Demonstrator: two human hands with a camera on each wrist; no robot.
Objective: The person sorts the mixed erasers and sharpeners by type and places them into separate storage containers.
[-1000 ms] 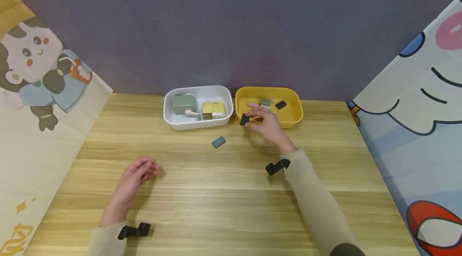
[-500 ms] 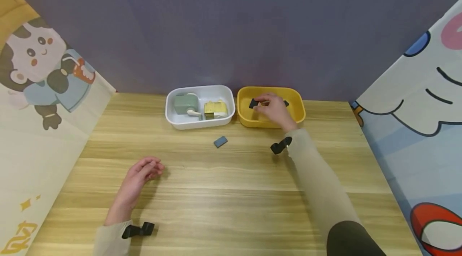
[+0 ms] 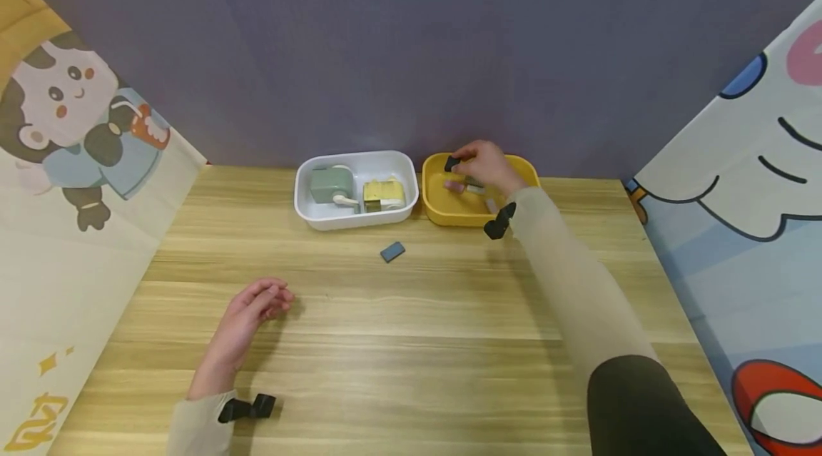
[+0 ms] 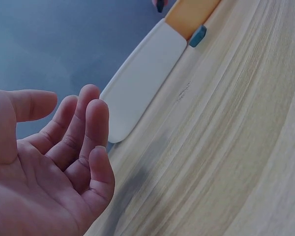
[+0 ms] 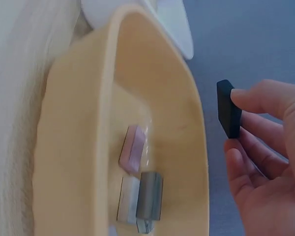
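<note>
My right hand [image 3: 488,165] pinches a small flat black block [image 5: 228,109] between thumb and fingertips. It holds the block up over the back edge of the yellow bin [image 3: 443,212]. Inside that bin lie a pink block [image 5: 132,148], a white block [image 5: 128,199] and a grey-green block [image 5: 150,195]; my right hand and wrist hide part of the bin in the head view. My left hand [image 3: 257,305] hovers over the left part of the table, fingers loosely bent, holding nothing. A blue-grey block [image 3: 392,252] lies on the table in front of the bins.
Left of the yellow bin stands a white bin [image 3: 308,217] with a green box-shaped toy [image 3: 330,185] and a yellow one [image 3: 383,193] in it. A dark partition [image 3: 411,49] rises behind both bins, and printed panels border the wooden table [image 3: 411,356] on either side.
My right hand has carried the black block from the yellow bin's front left rim across to its back edge. My left hand stays in nearly the same place.
</note>
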